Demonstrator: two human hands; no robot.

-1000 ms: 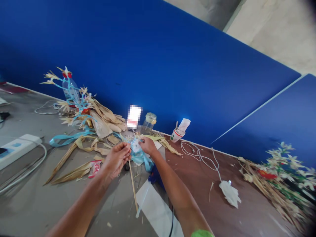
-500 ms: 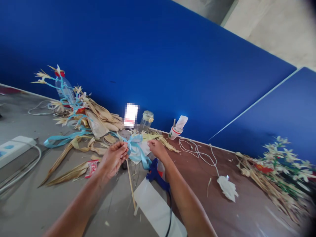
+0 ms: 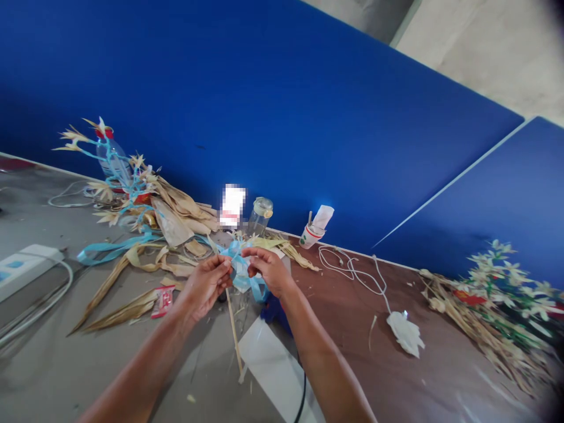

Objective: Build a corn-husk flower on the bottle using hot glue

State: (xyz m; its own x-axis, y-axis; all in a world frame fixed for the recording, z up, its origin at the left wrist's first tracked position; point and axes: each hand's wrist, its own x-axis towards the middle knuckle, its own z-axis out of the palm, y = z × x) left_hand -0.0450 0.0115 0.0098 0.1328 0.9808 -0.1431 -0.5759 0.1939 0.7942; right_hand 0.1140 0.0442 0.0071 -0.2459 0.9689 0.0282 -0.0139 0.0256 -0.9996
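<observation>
My left hand (image 3: 207, 285) is closed in a pinch near the top of a thin wooden stick (image 3: 234, 335), which slants down toward me. A light blue ribbon (image 3: 247, 276) is bunched at the stick's top between both hands. My right hand (image 3: 267, 270) is closed on the ribbon beside the left hand's fingertips. Pale dried-leaf petals poke out just above the ribbon. Under my right wrist a blue glue gun (image 3: 273, 310) lies on the table, mostly hidden.
Dried husks and a bottle (image 3: 113, 158) wrapped with blue ribbon flowers stand at the back left. A power strip (image 3: 20, 267), a glass jar (image 3: 259, 214), a paper cup (image 3: 311, 234), a white cable (image 3: 352, 273) and a bunch of dried flowers (image 3: 493, 305) lie around.
My right hand had drawn away to the right with the ribbon stretched out; it has come back to the left hand at the stick's top. The left hand has stayed put.
</observation>
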